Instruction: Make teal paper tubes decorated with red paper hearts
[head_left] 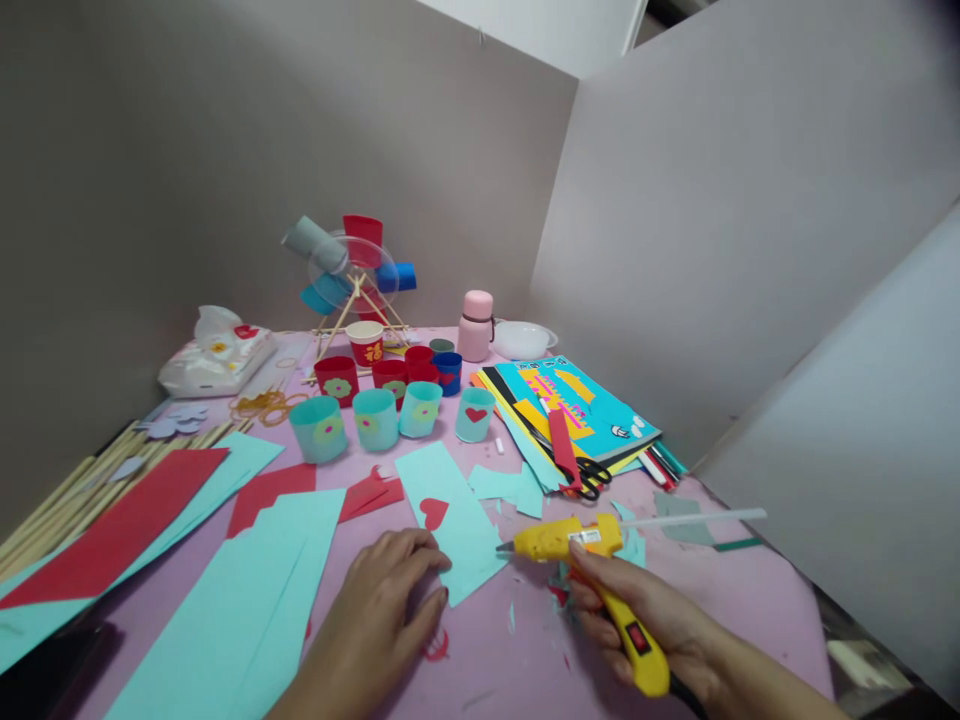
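Note:
My right hand (630,610) is wrapped round the handle of a yellow hot glue gun (559,538), with a clear glue stick (697,518) sticking out of its back. The nozzle points left, at the right edge of a light-blue paper strip (457,520). On this strip lies a red paper heart (433,513). My left hand (390,600) rests palm down at the strip's lower left edge, fingertips on the paper and thumb apart. Beyond the strip stand several light-blue paper cups (319,430), some with flowers; another paper cup (475,415) bears a red heart.
Light-blue sheets (247,590) and a red strip (127,525) lie left, near wooden sticks (52,500). Scissors (589,478) rest on coloured papers (585,395) at right. Behind are a paper-cup wheel (356,270), a pink bottle (477,328), a white bowl (525,340) and tissues (217,360).

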